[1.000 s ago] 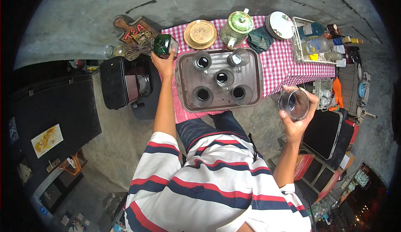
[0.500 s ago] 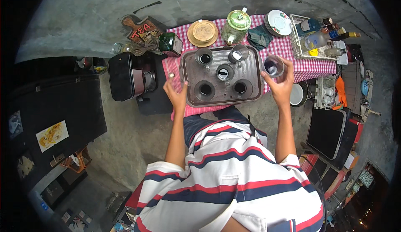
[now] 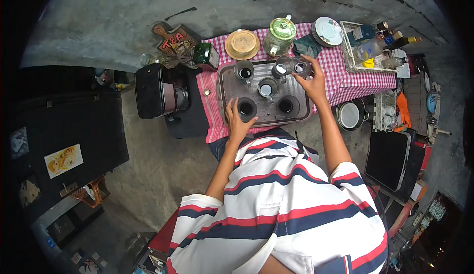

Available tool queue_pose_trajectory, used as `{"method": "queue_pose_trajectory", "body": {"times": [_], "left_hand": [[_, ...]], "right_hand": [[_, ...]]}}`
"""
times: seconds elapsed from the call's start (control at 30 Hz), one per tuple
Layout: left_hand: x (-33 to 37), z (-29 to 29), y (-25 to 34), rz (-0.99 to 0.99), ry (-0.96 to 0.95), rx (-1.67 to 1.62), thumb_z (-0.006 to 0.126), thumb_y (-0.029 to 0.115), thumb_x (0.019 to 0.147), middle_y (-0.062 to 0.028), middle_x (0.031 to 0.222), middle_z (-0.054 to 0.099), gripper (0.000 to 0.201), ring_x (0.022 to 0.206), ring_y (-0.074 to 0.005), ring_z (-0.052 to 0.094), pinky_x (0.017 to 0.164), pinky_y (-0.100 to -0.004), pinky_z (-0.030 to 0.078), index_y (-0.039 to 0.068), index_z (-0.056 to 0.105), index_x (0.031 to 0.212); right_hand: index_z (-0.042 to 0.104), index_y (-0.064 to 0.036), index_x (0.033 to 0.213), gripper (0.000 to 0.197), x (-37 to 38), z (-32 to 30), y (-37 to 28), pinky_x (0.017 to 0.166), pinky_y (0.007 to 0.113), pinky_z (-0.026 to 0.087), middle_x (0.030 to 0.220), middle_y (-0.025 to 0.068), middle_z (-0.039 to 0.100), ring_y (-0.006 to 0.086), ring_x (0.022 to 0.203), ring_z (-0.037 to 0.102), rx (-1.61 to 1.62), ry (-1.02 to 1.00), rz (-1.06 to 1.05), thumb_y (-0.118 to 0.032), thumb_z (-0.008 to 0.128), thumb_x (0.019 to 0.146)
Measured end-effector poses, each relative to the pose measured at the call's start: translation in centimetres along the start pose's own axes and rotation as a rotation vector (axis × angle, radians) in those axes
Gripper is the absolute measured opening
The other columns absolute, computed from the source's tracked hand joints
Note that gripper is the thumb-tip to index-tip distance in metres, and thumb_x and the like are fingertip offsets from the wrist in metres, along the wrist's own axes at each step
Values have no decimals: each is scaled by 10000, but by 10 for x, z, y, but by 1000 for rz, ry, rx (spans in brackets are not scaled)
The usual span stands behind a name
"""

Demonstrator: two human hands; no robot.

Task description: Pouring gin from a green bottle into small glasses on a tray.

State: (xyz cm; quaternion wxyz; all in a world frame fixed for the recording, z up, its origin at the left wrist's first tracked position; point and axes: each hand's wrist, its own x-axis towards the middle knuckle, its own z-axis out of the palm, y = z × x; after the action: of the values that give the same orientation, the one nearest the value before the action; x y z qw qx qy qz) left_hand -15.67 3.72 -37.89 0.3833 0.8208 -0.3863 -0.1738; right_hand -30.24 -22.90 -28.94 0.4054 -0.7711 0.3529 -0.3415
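Note:
A grey tray point(image 3: 266, 122) lies on a red checked cloth point(image 3: 345, 79) and carries several dark cups. My left hand point(image 3: 237, 122) curls around the front-left cup point(image 3: 246, 108), thumb on one side and fingers on the other. My right hand point(image 3: 312, 82) reaches to the tray's far right corner and holds a clear glass point(image 3: 299, 66) there. Beside that glass stands another small cup point(image 3: 281, 68). More cups sit at the far left point(image 3: 244, 70), the middle point(image 3: 268, 87) and the front right point(image 3: 288, 106).
Behind the tray are a green tin point(image 3: 206, 56), a round woven lid point(image 3: 242, 43), a glass teapot with a green lid point(image 3: 280, 34), stacked plates point(image 3: 328, 30) and a basket of bottles point(image 3: 371, 47). A black appliance point(image 3: 158, 92) stands left; a pot point(image 3: 350, 115) and black case point(image 3: 390, 158) sit right.
My left hand has left the green tin and dropped to the front-left cup. My right hand has carried the glass from the right side to the tray's far right corner.

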Motion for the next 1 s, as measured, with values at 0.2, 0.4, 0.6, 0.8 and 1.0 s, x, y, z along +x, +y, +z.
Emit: {"method": "queue_pose_trajectory", "body": {"times": [0.2,0.4,0.6,0.8,1.0], "left_hand": [[3,7,-5,-16,-30,17,896,321,674,-237,1479,283,1046,1377,-440,306,1139,-528,297,57,306,1496],[0,7,-8,-21,-52,14,867,312,722,-237,1478,288,986,1378,-439,307,1145,-520,290,56,310,1495],[-1,6,-12,-3,0,-49,847,243,747,-244,1466,305,909,1348,-449,341,1120,-522,317,26,342,1471],[-2,1,-14,-36,-21,-58,829,307,780,-248,1476,292,894,1383,-436,324,1145,-506,313,18,339,1469],[-2,2,-14,-46,-12,-85,826,305,785,-242,1478,294,881,1388,-430,320,1148,-502,309,11,344,1462]], "right_hand": [[561,-46,1288,619,7,3,2,943,385,500,1193,157,655,293,1127,637,-144,-65,-34,-83,823,728],[542,-28,1232,572,15,4,7,926,424,507,1187,191,642,370,1118,627,-174,-110,-34,-52,797,720],[543,-37,1251,583,23,2,9,915,433,510,1219,169,616,386,1124,605,-236,-173,-124,-15,778,718],[552,-52,1253,583,27,-1,-2,913,439,510,1214,160,606,383,1116,605,-242,-202,-138,-4,771,716],[555,-51,1268,583,30,-4,-6,924,416,490,1202,151,601,375,1111,597,-261,-220,-164,6,760,726]]}}
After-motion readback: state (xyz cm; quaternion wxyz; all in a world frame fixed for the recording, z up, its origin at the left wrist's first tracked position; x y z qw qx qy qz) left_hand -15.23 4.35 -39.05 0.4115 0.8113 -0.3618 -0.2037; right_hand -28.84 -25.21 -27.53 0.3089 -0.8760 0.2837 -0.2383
